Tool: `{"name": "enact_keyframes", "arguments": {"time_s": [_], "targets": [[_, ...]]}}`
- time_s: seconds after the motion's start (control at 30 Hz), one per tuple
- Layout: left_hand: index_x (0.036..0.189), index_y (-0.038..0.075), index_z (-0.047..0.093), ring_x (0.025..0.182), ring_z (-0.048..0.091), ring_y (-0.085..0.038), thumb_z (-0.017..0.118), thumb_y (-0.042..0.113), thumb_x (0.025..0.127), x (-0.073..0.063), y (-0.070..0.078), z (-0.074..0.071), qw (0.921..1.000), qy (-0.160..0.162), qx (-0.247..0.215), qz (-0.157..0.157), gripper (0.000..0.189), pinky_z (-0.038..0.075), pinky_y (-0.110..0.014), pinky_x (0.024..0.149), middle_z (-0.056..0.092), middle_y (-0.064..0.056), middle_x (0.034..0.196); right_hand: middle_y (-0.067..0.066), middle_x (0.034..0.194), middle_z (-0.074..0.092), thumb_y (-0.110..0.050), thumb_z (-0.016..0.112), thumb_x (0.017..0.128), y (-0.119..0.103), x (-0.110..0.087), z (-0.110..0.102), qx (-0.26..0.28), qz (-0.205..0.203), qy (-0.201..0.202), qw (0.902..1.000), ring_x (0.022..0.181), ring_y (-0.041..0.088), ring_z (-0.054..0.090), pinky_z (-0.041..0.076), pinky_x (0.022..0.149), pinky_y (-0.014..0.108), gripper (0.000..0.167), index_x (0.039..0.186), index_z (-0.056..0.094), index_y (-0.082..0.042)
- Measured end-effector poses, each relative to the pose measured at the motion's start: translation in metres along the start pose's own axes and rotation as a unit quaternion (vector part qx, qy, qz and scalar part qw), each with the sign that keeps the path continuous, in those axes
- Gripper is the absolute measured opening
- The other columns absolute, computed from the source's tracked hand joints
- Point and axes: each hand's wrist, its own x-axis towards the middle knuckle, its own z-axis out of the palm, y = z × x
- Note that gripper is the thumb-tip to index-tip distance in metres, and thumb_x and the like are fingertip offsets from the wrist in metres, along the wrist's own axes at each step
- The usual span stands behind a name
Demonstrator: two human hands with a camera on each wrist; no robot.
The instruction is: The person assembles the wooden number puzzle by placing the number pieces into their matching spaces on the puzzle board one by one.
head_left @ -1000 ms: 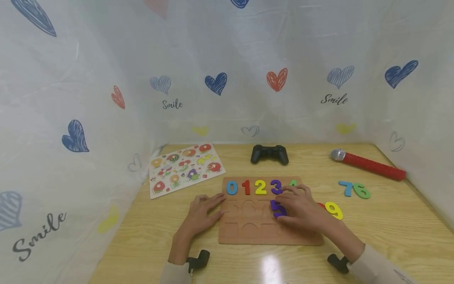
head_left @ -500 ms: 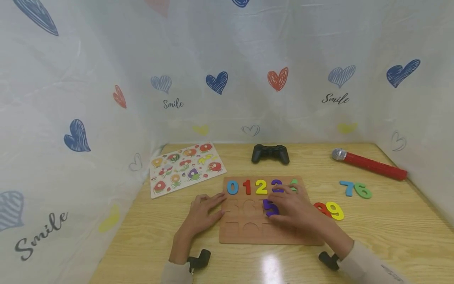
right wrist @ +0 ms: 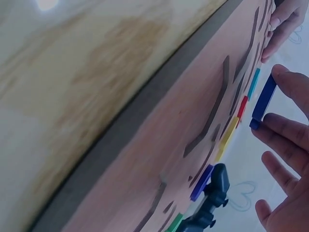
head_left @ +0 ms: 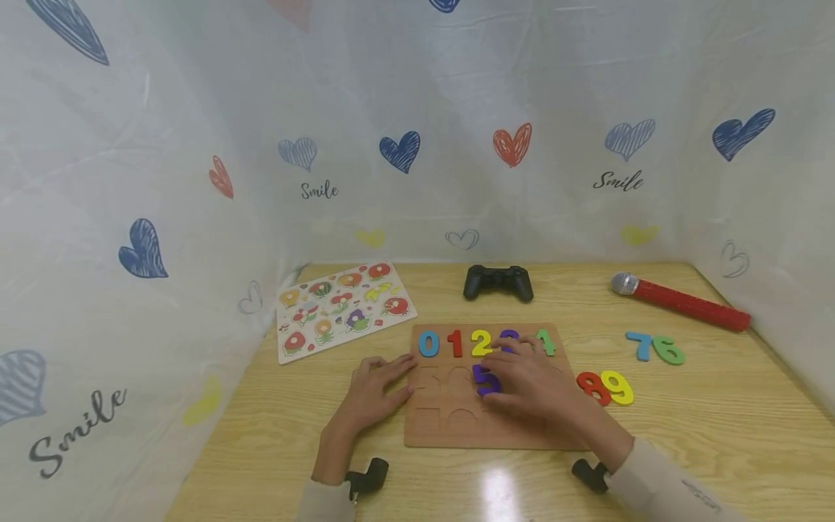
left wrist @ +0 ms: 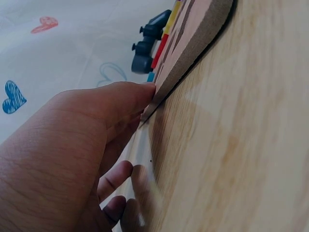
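Observation:
My right hand (head_left: 531, 380) pinches a purple number 5 (head_left: 485, 379) between thumb and fingers, over the middle row of the brown number puzzle board (head_left: 433, 436). In the right wrist view the number 5 (right wrist: 264, 98) is held clear of the board, its other fingers spread. Several numbers sit in the board's top row: a blue 0 (head_left: 428, 344), red 1 (head_left: 454, 344), yellow 2 (head_left: 481, 343), a partly hidden purple 3 and a green 4 (head_left: 546, 341). My left hand (head_left: 373, 391) rests its fingertips against the board's left edge, fingers loosely extended.
Right of the board lie a red 8 (head_left: 593, 388), yellow 9 (head_left: 617, 388), blue 7 (head_left: 640, 346) and green 6 (head_left: 668, 351). Behind are a fruit puzzle (head_left: 346, 308), a black game controller (head_left: 499, 283) and a red microphone (head_left: 685, 302).
My right hand has moved left over the board with the purple 5, uncovering the red 8 and green 4 and covering part of the 3. The left hand stays at the board's edge.

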Motion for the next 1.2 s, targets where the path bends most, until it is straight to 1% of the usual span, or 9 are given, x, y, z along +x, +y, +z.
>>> {"name": "enact_keyframes", "arguments": {"time_s": [0.37, 0.53, 0.7, 0.9, 1.07, 1.2], "targets": [[0.141, 0.024, 0.06, 0.118, 0.039, -0.025, 0.064, 0.038, 0.097, 0.0, -0.001, 0.001, 1.0, 0.005, 0.006, -0.003, 0.047, 0.031, -0.052, 0.093, 0.05, 0.01, 0.15, -0.002, 0.118, 0.07, -0.046, 0.077, 0.085, -0.008, 0.014, 0.008, -0.007, 0.003, -0.01, 0.9999, 0.128, 0.03, 0.047, 0.021, 0.105, 0.067, 0.048, 0.12, 0.071, -0.013], [0.142, 0.026, 0.059, 0.119, 0.039, -0.025, 0.064, 0.039, 0.097, 0.0, 0.0, 0.001, 0.9999, -0.003, 0.007, -0.01, 0.047, 0.031, -0.052, 0.095, 0.048, 0.011, 0.15, -0.002, 0.12, 0.07, -0.049, 0.075, 0.086, -0.011, 0.018, 0.01, -0.001, 0.014, -0.019, 0.9997, 0.13, 0.03, 0.046, 0.02, 0.107, 0.065, 0.05, 0.122, 0.071, -0.014], [0.142, 0.026, 0.059, 0.12, 0.039, -0.026, 0.064, 0.038, 0.097, -0.001, 0.0, 0.001, 0.9999, -0.002, 0.007, -0.012, 0.047, 0.031, -0.053, 0.095, 0.048, 0.012, 0.151, -0.003, 0.123, 0.069, -0.05, 0.075, 0.086, -0.017, 0.022, 0.01, 0.011, 0.019, -0.024, 0.9995, 0.132, 0.029, 0.044, 0.019, 0.107, 0.063, 0.052, 0.124, 0.07, -0.015], [0.142, 0.025, 0.059, 0.121, 0.038, -0.026, 0.063, 0.039, 0.097, 0.0, 0.001, 0.001, 0.9999, -0.002, 0.004, -0.013, 0.047, 0.03, -0.053, 0.096, 0.048, 0.011, 0.151, -0.003, 0.122, 0.068, -0.048, 0.076, 0.086, -0.022, 0.028, 0.014, 0.025, 0.027, -0.032, 0.9988, 0.131, 0.028, 0.044, 0.018, 0.106, 0.062, 0.049, 0.124, 0.071, -0.017], [0.142, 0.026, 0.059, 0.12, 0.038, -0.024, 0.063, 0.041, 0.097, 0.0, -0.001, 0.003, 0.9999, 0.003, 0.009, -0.01, 0.047, 0.03, -0.052, 0.096, 0.048, 0.013, 0.151, -0.002, 0.12, 0.069, -0.045, 0.076, 0.086, -0.023, 0.032, 0.016, 0.024, 0.012, -0.028, 0.9992, 0.129, 0.029, 0.046, 0.019, 0.105, 0.063, 0.048, 0.123, 0.071, -0.014], [0.142, 0.026, 0.059, 0.12, 0.038, -0.024, 0.063, 0.04, 0.097, 0.0, 0.0, 0.002, 0.9999, 0.002, 0.003, -0.01, 0.047, 0.03, -0.053, 0.096, 0.047, 0.013, 0.151, -0.002, 0.116, 0.07, -0.044, 0.076, 0.087, -0.026, 0.035, 0.018, 0.026, 0.005, -0.026, 0.9993, 0.128, 0.029, 0.047, 0.019, 0.106, 0.066, 0.045, 0.12, 0.072, -0.013]]}}
